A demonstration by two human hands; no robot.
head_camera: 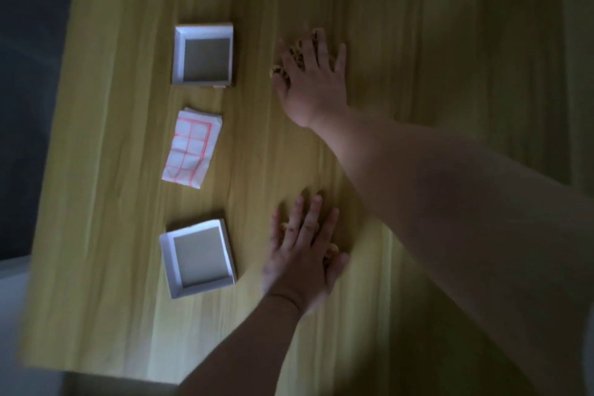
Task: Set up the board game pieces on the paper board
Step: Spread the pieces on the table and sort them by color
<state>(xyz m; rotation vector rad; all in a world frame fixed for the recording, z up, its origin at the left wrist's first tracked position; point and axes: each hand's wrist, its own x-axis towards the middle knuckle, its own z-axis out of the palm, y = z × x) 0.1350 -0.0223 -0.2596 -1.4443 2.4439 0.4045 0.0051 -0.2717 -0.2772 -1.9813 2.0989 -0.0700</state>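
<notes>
The folded paper board (192, 148), white with a red grid, lies on the wooden table (128, 315) left of centre. My right hand (310, 80) rests flat, fingers spread, on a heap of small tan game pieces (277, 70) at the upper middle; most of them are hidden under the palm. My left hand (303, 254) lies flat, fingers apart, on a second group of tan pieces (331, 251) nearer to me. Only a few of these pieces peek out by the thumb and fingers. Neither hand grips anything.
Two shallow white box halves sit left of the hands, one (180, 55) above the folded board and the other (168, 264) below it. The table's left edge borders a dark floor (29, 74). Bare wood stretches to the right.
</notes>
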